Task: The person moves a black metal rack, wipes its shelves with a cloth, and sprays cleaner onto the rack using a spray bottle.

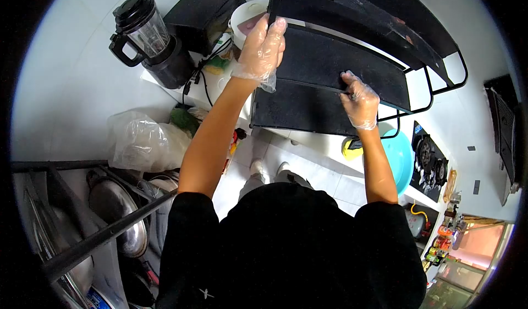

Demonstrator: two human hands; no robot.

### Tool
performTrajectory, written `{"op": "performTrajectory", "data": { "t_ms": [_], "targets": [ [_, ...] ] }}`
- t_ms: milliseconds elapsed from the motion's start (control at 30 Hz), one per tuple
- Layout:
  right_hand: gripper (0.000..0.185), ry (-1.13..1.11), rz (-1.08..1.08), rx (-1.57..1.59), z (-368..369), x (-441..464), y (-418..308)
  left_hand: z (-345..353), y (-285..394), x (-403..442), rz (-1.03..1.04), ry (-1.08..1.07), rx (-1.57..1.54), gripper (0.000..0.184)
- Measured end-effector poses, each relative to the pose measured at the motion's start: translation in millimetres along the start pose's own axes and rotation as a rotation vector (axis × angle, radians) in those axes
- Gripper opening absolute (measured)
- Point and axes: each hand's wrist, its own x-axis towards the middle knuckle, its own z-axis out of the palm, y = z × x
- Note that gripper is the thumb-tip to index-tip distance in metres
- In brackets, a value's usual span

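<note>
A black tiered shelf rack (324,108) with metal side rails stands before me on the counter. My left hand (263,50), in a clear plastic glove, is closed around the rack's left edge near its upper tier. Also gloved, my right hand (361,104) has its fingers bent over the front edge of a middle tier. Pale smudges mark the upper tier. Behind my left hand is a white round container (250,17), partly hidden by the rack and the hand.
A blender (148,39) and a black box-shaped appliance (206,12) stand left, cords beside them. To the right are a light-blue basin (397,160) and a gas stove (430,157). A lower-left metal rack (104,232) holds pans; a plastic bag (146,144) lies above it.
</note>
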Motion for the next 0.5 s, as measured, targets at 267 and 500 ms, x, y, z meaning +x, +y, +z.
{"op": "performTrajectory", "data": {
  "t_ms": [267, 500],
  "targets": [
    [0.027, -0.139, -0.083, 0.009, -14, 4, 8, 1, -2, 6, 0.011, 0.1, 0.144, 0.04],
    [0.033, -0.012, 0.053, 0.036, -1, -149, -31, -30, -36, 27, 0.96, 0.206, 1.462, 0.04]
  ]
}}
